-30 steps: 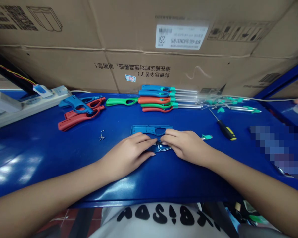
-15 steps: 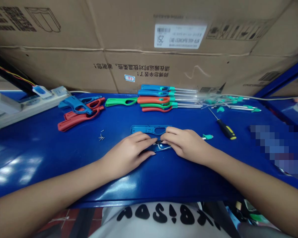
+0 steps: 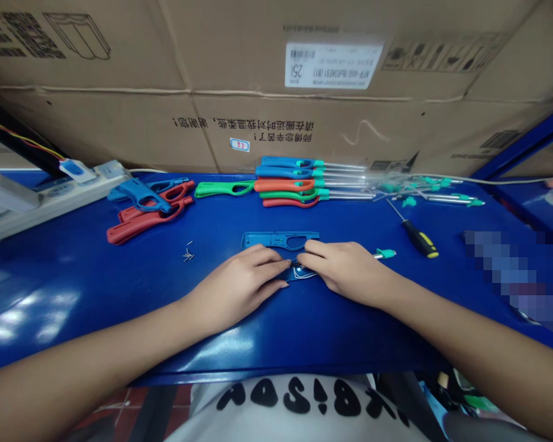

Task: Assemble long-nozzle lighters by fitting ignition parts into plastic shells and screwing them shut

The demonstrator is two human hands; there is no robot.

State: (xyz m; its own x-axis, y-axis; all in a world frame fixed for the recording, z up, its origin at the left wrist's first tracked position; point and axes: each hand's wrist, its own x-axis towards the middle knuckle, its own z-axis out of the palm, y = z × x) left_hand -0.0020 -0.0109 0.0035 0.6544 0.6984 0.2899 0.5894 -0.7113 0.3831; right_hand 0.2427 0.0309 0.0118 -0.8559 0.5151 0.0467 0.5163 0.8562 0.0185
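Fingers of the left hand pinched a blue plastic shell just nearer than a blue plastic handle half, while the right hand, grip unclear, bent over thin white wires, seemingly needing steadiness.

Two hands, five grouped lighters, one screwdriver

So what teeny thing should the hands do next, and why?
Perhaps the right hand could gently press the white wire into the blue shell, while the left hand steadies it: the wire curves uncovered there, and the other blue half lies apart.
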